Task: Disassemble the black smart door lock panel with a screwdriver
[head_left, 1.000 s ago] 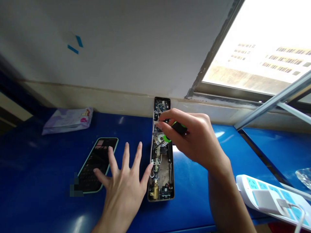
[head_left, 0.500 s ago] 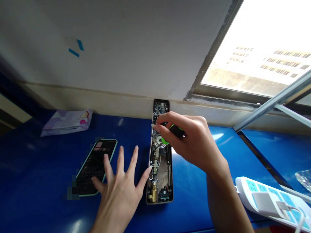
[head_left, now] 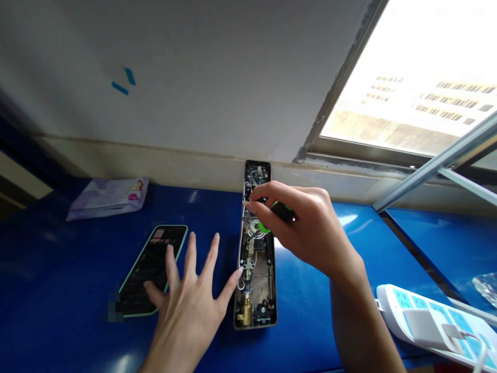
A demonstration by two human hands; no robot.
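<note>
A long narrow device with its cover off (head_left: 259,290) lies on the blue table (head_left: 70,290), showing wires, a brass part and small metal pieces inside. My right hand (head_left: 306,233) is closed on a green and black screwdriver (head_left: 280,212), its tip down in the upper part of the device. My left hand (head_left: 190,305) lies flat with fingers spread, the little finger touching the device's left edge. A phone in a mint case (head_left: 151,269) lies under my left fingertips.
A white power strip with blue sockets and a plug (head_left: 430,321) sits at the right. A pale printed packet (head_left: 106,197) lies at the back left. The wall and a window sill run right behind the table. Something crinkly and clear (head_left: 485,285) is at the far right.
Both hands stay in the same pose; the view has shifted a little. The right hand keeps the screwdriver at the same spot in the device.
</note>
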